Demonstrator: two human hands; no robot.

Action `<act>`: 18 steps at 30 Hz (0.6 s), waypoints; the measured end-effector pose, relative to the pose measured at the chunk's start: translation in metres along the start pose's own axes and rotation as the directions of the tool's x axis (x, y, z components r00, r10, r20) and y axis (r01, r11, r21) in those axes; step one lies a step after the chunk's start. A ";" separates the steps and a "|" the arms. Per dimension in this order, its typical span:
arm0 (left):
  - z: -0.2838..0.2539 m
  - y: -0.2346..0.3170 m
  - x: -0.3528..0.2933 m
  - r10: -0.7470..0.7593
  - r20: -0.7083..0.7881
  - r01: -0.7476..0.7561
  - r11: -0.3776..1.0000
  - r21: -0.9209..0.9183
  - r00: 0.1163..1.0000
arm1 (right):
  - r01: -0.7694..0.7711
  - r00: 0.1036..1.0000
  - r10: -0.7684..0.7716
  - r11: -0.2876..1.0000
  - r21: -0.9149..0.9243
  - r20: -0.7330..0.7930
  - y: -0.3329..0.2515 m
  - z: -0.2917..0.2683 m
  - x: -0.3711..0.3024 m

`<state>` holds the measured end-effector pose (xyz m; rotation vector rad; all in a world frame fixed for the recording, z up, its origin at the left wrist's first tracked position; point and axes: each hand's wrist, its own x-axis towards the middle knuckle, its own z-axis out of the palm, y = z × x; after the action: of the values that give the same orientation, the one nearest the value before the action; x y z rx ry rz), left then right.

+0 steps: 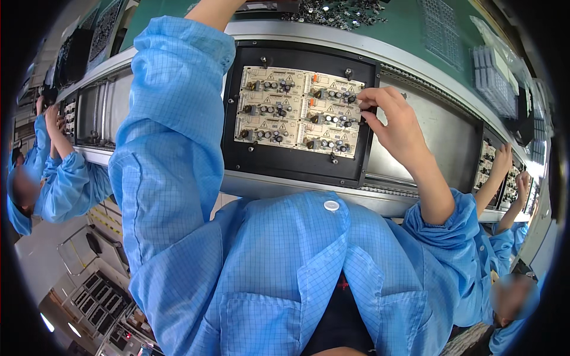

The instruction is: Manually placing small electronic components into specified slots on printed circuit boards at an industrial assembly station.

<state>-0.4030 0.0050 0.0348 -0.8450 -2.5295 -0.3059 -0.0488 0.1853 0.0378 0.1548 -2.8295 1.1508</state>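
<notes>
A cream circuit board panel [300, 110] lies in a black carrier frame [297, 52] in front of me. It bears rows of small black cylindrical components, and two orange parts show near its middle. My right hand [395, 121] is at the panel's right edge, thumb and fingertips drawn together in a pinch. Whatever they hold is too small to make out. My left arm [172, 113], in a blue checked sleeve, reaches up past the carrier's left side. Its hand lies beyond the top edge of the picture.
The carrier sits on a metal conveyor [427, 130]. Beyond it, a green work surface [409, 29] holds a pile of loose small parts [338, 13] and pale plastic trays [496, 80]. Co-workers in blue handle boards on the left [56, 127] and right [502, 160].
</notes>
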 end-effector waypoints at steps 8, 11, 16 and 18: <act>-0.004 -0.007 0.001 -0.049 -0.016 0.046 0.989 -0.141 0.999 | 0.023 1.000 -0.023 0.995 -0.096 0.008 -0.004 0.004 0.003; 0.003 -0.016 0.004 -0.103 -0.002 0.103 0.989 -0.110 0.995 | 0.059 0.998 -0.060 0.986 -0.153 0.001 -0.006 0.004 0.006; 0.001 -0.025 0.002 -0.100 0.008 0.100 0.993 -0.064 0.995 | -0.058 0.995 0.068 0.991 -0.124 0.076 0.005 -0.017 0.029; -0.003 -0.023 0.002 -0.105 -0.018 0.103 0.990 -0.093 0.994 | -0.091 0.995 0.083 0.984 -0.153 -0.057 0.028 -0.029 0.055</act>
<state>-0.4172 -0.0133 0.0372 -0.7398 -2.5593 -0.4669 -0.1054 0.2223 0.0449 -0.0083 -2.8915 0.9289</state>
